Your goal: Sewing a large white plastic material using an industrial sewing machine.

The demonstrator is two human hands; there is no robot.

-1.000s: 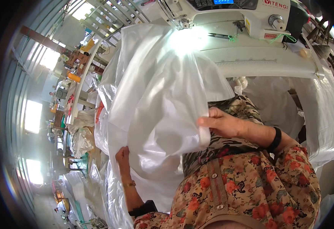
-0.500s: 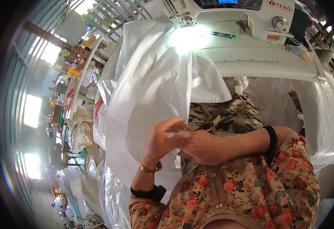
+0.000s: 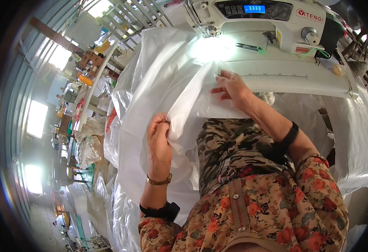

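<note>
A large translucent white plastic-like sheet (image 3: 146,80) runs from under the bright lamp of a sewing machine (image 3: 259,12) down over the lap. My left hand (image 3: 159,136) is closed on a folded edge of that sheet, left of the body. From there the folded white strip (image 3: 188,98) slants up toward the needle area, which the lamp's glare hides. My right hand (image 3: 233,89) is by the sheet just below the machine's front, its fingers apart and slightly blurred, with nothing seen in them.
Dark thread snips (image 3: 247,46) with a green cord lie on the machine bed. A ruler scale (image 3: 274,76) runs along the table's front edge. More clear sheeting (image 3: 354,138) hangs at the right. Cluttered benches and an orange thread cone (image 3: 85,80) stand at the left.
My hands were together over the lap and are now apart. The right has moved up toward the machine, the left a little up and left, drawing the sheet's folded edge aside.
</note>
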